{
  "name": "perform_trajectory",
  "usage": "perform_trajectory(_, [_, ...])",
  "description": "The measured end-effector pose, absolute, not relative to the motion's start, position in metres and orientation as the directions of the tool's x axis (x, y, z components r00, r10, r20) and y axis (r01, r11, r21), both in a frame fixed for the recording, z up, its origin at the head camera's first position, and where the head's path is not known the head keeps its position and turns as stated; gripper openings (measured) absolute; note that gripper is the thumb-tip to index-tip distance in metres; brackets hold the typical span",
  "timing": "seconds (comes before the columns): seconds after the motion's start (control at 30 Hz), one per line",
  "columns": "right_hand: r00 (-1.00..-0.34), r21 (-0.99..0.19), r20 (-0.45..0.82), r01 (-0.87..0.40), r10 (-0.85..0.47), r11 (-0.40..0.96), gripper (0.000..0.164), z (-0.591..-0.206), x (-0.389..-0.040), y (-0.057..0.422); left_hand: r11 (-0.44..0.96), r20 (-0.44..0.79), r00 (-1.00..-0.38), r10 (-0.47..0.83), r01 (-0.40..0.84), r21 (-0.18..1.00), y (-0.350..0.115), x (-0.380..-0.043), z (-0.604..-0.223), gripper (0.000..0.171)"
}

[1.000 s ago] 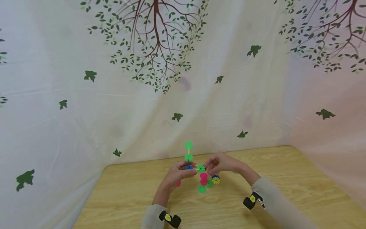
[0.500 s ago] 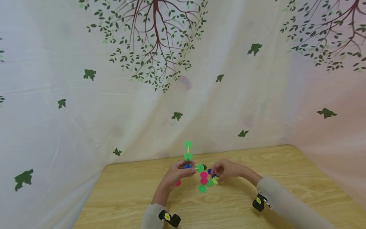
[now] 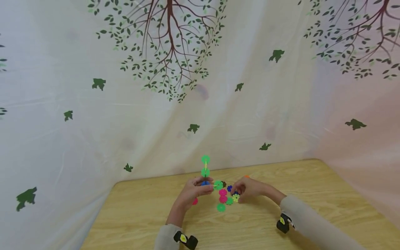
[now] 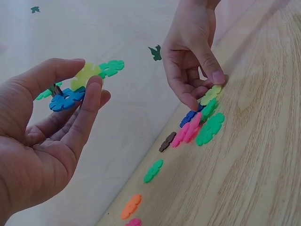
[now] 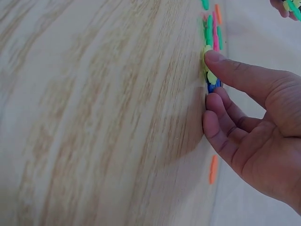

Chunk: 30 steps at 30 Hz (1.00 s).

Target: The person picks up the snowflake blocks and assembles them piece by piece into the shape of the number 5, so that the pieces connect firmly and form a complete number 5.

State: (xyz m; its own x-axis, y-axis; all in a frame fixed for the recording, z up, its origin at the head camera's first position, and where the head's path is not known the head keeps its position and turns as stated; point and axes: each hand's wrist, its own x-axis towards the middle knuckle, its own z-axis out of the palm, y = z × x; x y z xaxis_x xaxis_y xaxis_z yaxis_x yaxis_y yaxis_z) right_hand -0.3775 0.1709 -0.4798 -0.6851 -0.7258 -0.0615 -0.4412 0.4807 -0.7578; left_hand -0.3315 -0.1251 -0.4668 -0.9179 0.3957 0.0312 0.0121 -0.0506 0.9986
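"How much has been built?"

"Several slotted discs are already joined into 1 branching assembly point(image 4: 83, 77), with 2 green discs seen along its upper part. It is held above the desk point(image 3: 140, 211)."

"And what is left?"

"A yellow disc point(image 5: 211, 73), 2 pink discs point(image 3: 223, 199) and an orange disc point(image 5: 213, 169), among other loose pieces, are left unattached on the desk. The work is judged to be only partly done."

"How are the grips posed?"

"The assembly is pinched between thumb and fingers by the left grip point(image 3: 191, 192). The right grip point(image 3: 252, 188) is held low beside the loose pieces, its thumb laid on the yellow disc; whether anything is pinched there cannot be told."
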Motion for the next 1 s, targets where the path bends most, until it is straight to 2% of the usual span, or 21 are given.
perform_trajectory(0.33, [-0.683,-0.751,-0.022,-0.471,-0.73,0.462,0.023,-0.4844,-0.3754,0.1749,-0.06,0.024,-0.916,0.399,0.0,0.998,-0.1234,-0.3302,-0.4687,0.041])
perform_trajectory(0.53, [-0.656,-0.767,-0.002,-0.483,-0.755,0.422,0.022,-0.4852,-0.377,0.1771,-0.058,0.021,-0.918,0.396,-0.002,0.998,-0.1229,-0.3291,-0.4671,0.041])
perform_trajectory(0.73, [-0.632,-0.767,0.019,-0.506,-0.774,0.394,0.015,-0.4853,-0.3798,0.1785,-0.05,0.026,-0.918,0.395,0.007,0.999,-0.1232,-0.3299,-0.4672,0.04])
perform_trajectory(1.0, [-0.672,-0.809,0.024,-0.449,-0.74,0.381,0.009,-0.4785,-0.3781,0.1758,-0.048,0.028,-0.918,0.395,0.01,0.999,-0.1243,-0.3305,-0.4675,0.041])
